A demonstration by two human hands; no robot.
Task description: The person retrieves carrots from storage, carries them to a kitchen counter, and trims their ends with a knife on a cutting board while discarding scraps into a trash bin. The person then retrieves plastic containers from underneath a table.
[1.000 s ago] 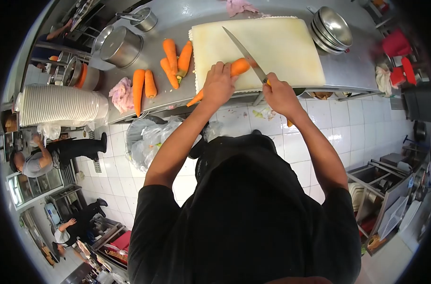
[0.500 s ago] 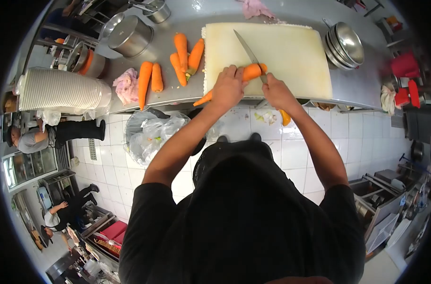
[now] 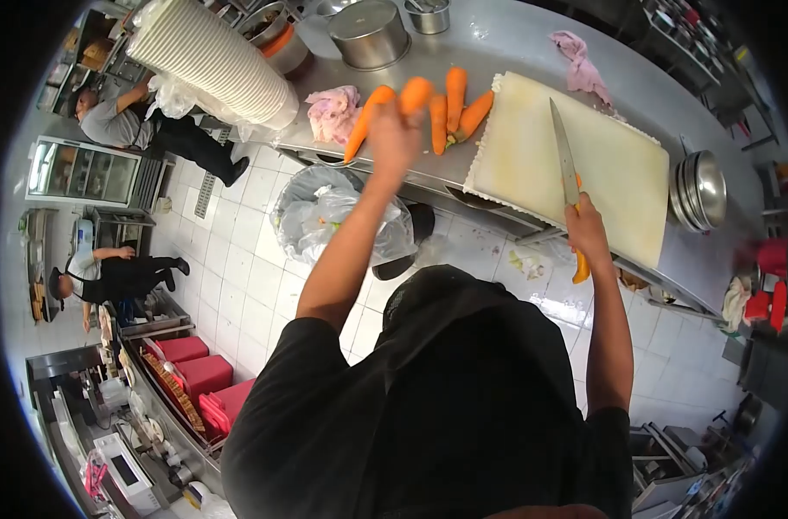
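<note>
My left hand [image 3: 392, 143] is blurred by motion over the left end of the counter. Its fingers appear closed around a carrot [image 3: 416, 93], whose thick orange end sticks out beyond them. Another long carrot [image 3: 368, 123] lies just left of the hand, and several more carrots [image 3: 455, 97] rest in a cluster to its right. My right hand [image 3: 588, 229] grips the handle of a long knife [image 3: 562, 143] at the front edge of the white cutting board [image 3: 541, 112]. The blade points away across the board. A small orange piece [image 3: 578, 181] shows beside the handle.
A pink cloth [image 3: 333, 114], a tall stack of white containers [image 3: 212, 65] and a metal pot [image 3: 368, 35] stand left. Stacked metal bowls [image 3: 711, 190] sit right of the board. Below the counter is a plastic-lined bin [image 3: 333, 212]. Two people are at the left.
My left hand has left the cutting board and moved left to the carrots. The knife, which lay against a carrot, now rests over the board in my right hand. The view has turned.
</note>
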